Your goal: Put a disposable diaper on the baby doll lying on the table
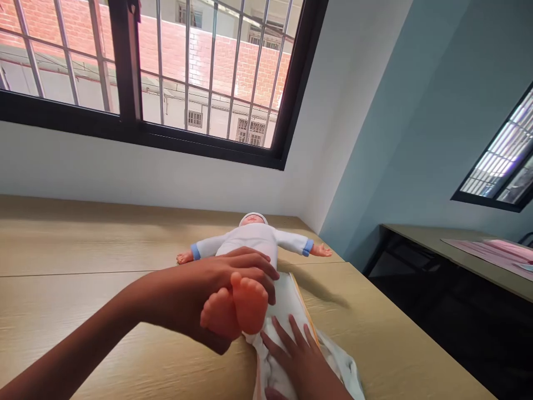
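A baby doll (250,238) in a white top with blue cuffs and a pale cap lies on its back, arms spread wide. Wrapped around its ankles is my left hand (195,294), which holds both legs together; the bare doll feet (235,308) poke out toward me. Beneath and in front of the doll is a white cloth (287,291) with an orange-yellow edge, bunched toward the near end. My right hand (297,355) lies on this cloth with its fingers spread. The doll's legs are mostly hidden behind my left hand.
The doll lies on a light wooden table (83,311) pushed against the wall. Above it is a black-framed window (200,139) with metal bars. To the right stands another table (416,236) with pink material (495,253) on it, beyond a dark gap.
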A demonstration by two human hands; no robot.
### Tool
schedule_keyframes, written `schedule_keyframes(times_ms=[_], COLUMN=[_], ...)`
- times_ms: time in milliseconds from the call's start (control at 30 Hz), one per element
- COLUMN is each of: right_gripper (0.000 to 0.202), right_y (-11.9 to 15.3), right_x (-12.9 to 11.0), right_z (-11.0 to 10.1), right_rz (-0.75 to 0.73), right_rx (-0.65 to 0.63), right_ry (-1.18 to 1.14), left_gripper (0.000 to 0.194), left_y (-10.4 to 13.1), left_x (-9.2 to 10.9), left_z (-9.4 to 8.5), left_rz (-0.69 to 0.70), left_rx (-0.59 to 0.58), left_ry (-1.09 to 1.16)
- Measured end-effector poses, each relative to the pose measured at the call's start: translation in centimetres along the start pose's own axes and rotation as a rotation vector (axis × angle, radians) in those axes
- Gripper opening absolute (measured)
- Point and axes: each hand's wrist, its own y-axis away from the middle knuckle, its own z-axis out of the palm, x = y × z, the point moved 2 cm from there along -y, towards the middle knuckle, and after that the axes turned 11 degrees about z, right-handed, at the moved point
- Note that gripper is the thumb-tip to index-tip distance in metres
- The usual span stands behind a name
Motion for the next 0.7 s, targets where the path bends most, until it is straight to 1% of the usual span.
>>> schedule_keyframes(times_ms=[67,167,333,467,600,633,700], right_gripper=[0.079,0.072,0.066,0.062,0.057,0.057,0.052], right_y=[-1.0,-2.8,-6.3,-8.6,-10.1,-10.4,-10.8], right_x=[-1.2,-2.6,-3.9,-4.7,-5.2,-5.4,-5.7], right_z=[-1.4,-2.7,-3.7,-4.0,-4.1,-4.1,-4.2], right_rz=[0.026,0.001,-0.058,-0.115,-0.084,-0.081,-0.063], right_rx=[-0.041,-0.056,0.044,0.089,0.144,0.158,0.231], right_ry=[-0.069,-0.127,-0.122,-0.105,-0.128,-0.131,-0.152], left_gripper=[0.058,0.058,0.056,0.055,0.065,0.064,0.06], left_y=[0.5,1.0,1.8,2.6,3.7,3.9,4.1], left_x=[-0.4,-1.0,-1.5,-1.7,-2.3,-2.5,-2.7], left_z=[-0.5,-1.1,-2.0,-3.0,-3.7,-3.8,-3.8], left_rz=[-0.024,-0.004,0.049,0.036,-0.024,-0.029,-0.03], left_rx=[0.012,0.057,0.122,0.158,0.197,0.203,0.214], left_ry=[0.047,0.082,0.1,0.13,0.209,0.226,0.254])
